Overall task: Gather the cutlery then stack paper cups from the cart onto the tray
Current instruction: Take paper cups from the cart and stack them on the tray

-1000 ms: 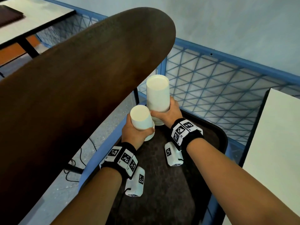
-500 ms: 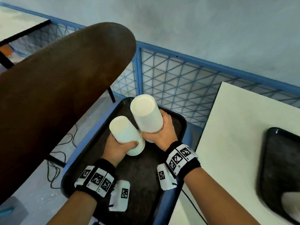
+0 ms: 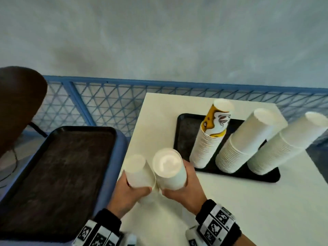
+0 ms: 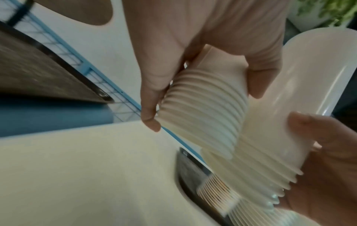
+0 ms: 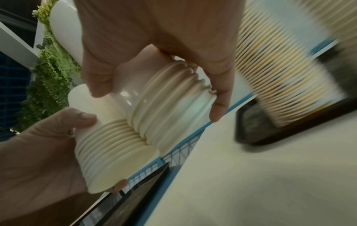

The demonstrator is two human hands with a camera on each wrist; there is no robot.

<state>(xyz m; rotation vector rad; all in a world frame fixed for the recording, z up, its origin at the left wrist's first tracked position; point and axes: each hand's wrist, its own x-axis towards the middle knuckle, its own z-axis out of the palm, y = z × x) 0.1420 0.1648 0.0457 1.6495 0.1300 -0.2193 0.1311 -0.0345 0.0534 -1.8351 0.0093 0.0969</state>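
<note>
A grey wall (image 3: 159, 32) fills the upper part of the head view, with a blue mesh fence (image 3: 110, 103) running along its foot. Below the fence, a white desk (image 3: 248, 201) takes up the right half, and to its left stands the blue cart (image 3: 117, 150), carrying a dark, bare cart tray (image 3: 58, 167). A brown rounded chair back (image 3: 19, 96) shows at the far left. On the desk, toward its far side, lies the black tray (image 3: 186, 128), and on it stand three tall stacks of upside-down paper cups in a row: a printed stack (image 3: 211, 139) topped by a yellow-patterned cup, a middle white stack (image 3: 243, 144), and a right white stack (image 3: 284, 146). Nearer the person, above the desk's left edge and just short of the tray's near-left corner, two shorter stacks are carried side by side, touching. The left hand (image 3: 131, 192) wraps its fingers and thumb round the left short stack (image 3: 138, 171) near its rims. The right hand (image 3: 184, 189) curls likewise round the right short stack (image 3: 168, 167), which is just beside the printed stack. Both wrists wear black bands with checkered marker tags (image 3: 216, 226).
</note>
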